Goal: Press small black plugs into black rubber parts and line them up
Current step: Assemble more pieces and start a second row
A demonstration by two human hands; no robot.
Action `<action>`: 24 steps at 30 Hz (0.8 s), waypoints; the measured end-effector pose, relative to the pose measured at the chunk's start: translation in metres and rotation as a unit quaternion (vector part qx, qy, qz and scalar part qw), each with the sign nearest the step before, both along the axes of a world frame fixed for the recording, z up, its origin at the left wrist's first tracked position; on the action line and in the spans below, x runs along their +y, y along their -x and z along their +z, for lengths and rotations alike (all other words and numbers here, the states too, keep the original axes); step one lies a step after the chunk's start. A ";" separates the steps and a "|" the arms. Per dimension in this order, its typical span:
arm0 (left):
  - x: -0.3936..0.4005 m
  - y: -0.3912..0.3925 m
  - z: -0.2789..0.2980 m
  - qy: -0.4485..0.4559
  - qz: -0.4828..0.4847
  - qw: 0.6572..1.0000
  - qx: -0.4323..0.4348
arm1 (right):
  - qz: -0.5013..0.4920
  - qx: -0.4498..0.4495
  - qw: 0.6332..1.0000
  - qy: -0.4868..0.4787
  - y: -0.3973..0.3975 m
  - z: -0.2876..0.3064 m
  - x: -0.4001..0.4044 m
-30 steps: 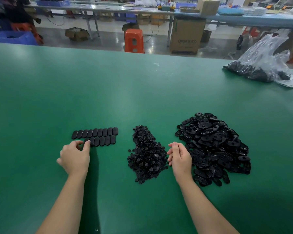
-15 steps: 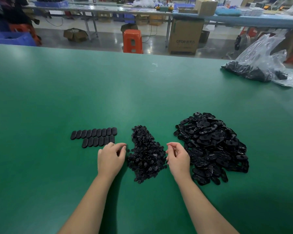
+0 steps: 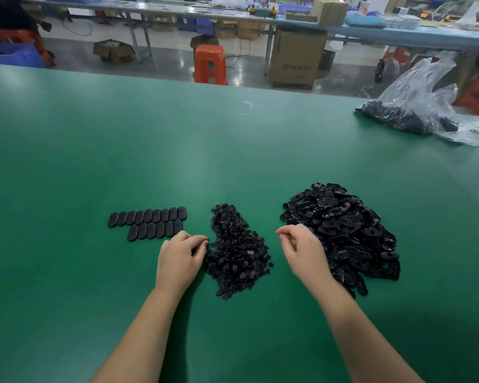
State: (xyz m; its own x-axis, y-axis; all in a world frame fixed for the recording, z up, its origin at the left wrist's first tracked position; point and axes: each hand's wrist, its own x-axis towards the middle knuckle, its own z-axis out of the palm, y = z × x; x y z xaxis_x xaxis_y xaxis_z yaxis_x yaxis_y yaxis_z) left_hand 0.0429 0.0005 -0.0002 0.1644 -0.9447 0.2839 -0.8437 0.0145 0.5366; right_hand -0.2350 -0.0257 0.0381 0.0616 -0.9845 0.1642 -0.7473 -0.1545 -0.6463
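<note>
A green table (image 3: 122, 150) is seen from above, and the pile of small black plugs (image 3: 237, 250) near its front middle serves as the landmark for everything else. To the left of that pile, two neat rows of finished rubber parts (image 3: 150, 223) are laid flat, side by side and touching (the nearer row is shorter and set slightly to the right). To the right of the pile, a larger loose heap of black rubber parts (image 3: 343, 236) is spread on the table, clearly apart from the plugs.

The left hand (image 3: 180, 261) is placed just beside the pile's left edge, its fingers curled with the tips at the outermost plugs; whether a plug is actually pinched cannot be told. The right hand (image 3: 304, 252) is held between the pile and the heap of rubber parts, raised a little, with fingers loosely curled and the thumb and forefinger close together; nothing can be made out between them.

Far behind and to the right of the pile, a clear plastic bag (image 3: 415, 100) holding more black pieces lies near the table's far edge. Beyond the table, an orange stool (image 3: 210, 64) and a cardboard box (image 3: 296, 59) stand on the floor.
</note>
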 end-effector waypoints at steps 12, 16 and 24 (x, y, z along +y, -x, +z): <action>0.003 0.002 0.000 0.011 -0.016 1.000 0.016 | -0.006 0.290 0.950 -0.114 0.046 0.006 -0.020; 0.002 0.002 -0.001 0.005 -0.011 1.000 0.011 | -0.011 0.277 0.953 -0.123 0.045 0.007 -0.022; 0.002 0.002 -0.003 0.003 -0.010 1.000 0.007 | -0.037 0.244 0.959 -0.142 0.050 0.010 -0.022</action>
State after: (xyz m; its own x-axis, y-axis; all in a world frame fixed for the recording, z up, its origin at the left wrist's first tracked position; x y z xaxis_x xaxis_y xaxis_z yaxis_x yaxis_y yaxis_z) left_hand 0.0412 0.0021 -0.0031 0.1496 -0.9458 0.2883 -0.8361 0.0346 0.5475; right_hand -0.2848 -0.0479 0.0484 -0.0098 -0.9899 -0.1417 -0.9733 0.0419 -0.2258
